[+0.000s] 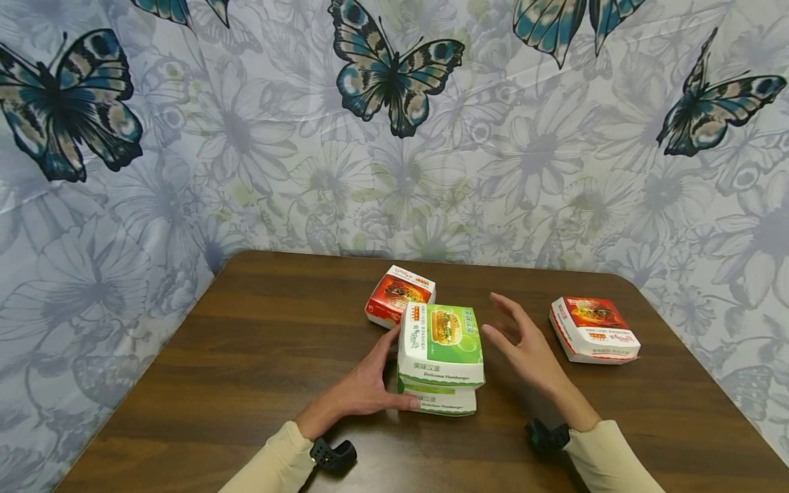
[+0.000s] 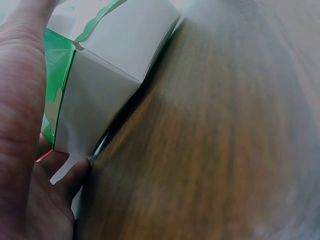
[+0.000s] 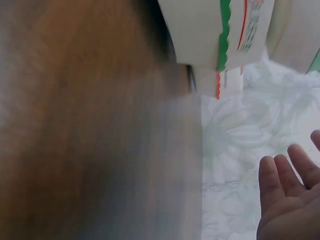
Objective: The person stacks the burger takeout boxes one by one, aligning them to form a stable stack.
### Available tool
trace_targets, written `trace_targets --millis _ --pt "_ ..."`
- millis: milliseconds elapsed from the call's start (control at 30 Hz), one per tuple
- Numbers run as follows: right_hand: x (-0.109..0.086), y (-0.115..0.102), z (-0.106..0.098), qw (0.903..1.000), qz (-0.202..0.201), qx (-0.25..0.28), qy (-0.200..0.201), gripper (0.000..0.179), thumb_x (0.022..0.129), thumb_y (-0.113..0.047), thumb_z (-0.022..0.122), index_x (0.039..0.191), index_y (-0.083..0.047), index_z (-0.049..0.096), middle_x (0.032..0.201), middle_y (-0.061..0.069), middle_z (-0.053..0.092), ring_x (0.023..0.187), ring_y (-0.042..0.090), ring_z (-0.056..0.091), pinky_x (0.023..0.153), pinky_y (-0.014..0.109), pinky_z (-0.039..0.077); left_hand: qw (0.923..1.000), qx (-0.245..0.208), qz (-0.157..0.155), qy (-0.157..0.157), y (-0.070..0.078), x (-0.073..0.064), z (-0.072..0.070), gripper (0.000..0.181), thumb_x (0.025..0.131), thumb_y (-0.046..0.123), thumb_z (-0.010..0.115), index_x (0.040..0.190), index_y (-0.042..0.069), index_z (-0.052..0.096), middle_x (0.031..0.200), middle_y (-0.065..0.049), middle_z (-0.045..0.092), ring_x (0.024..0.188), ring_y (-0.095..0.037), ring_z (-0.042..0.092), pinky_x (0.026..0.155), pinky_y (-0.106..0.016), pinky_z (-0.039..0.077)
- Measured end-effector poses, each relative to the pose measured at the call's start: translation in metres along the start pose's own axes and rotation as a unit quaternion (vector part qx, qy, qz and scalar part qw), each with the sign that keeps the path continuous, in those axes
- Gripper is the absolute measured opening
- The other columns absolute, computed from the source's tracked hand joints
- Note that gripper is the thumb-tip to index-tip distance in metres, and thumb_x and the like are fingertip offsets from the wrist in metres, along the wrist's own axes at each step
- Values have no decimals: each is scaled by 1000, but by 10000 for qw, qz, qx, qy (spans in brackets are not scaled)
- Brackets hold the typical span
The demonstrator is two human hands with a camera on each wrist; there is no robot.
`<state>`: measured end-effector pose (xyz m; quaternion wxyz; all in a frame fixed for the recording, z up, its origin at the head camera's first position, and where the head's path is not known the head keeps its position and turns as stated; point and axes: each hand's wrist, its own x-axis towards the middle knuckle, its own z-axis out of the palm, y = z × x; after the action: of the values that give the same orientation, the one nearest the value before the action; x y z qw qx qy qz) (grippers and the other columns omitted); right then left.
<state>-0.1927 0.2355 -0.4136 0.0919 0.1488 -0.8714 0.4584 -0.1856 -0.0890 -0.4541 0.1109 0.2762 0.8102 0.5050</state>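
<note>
One upper green box [image 1: 453,335] sits on a lower green box [image 1: 448,402], mid-table [image 1: 277,322]. From the left, the left hand [image 1: 366,380] pinches the lower one, thumb on its near side; the right hand [image 1: 530,349], fingers loosely spread, hovers just right. One far red box [image 1: 401,294] lies behind; a right red box [image 1: 594,329] sits well apart.

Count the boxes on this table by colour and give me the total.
Green-and-white boxes: 2, the upper green box stacked on the lower green box
Red-and-white boxes: 2, the far red box behind the stack and the right-hand red box standing apart
Total: 4 boxes
</note>
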Motion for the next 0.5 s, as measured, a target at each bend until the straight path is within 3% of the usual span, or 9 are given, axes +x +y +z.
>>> trace_targets --millis 300,500 --pt "30 9 8 9981 22 600 -150 60 106 -23 61 158 -10 36 161 18 40 148 39 39 115 54 38 9999 99 34 59 1 1 1 120 76 41 92 164 18 14 165 -8 27 149 -26 31 120 -57 30" --pt "42 6 12 9985 233 421 -252 61 106 -33 59 158 -11 37 162 18 39 148 42 38 116 58 36 9997 215 124 88 -1 1 0 116 78 41 90 163 15 16 163 -8 30 147 -25 35 119 -55 32"
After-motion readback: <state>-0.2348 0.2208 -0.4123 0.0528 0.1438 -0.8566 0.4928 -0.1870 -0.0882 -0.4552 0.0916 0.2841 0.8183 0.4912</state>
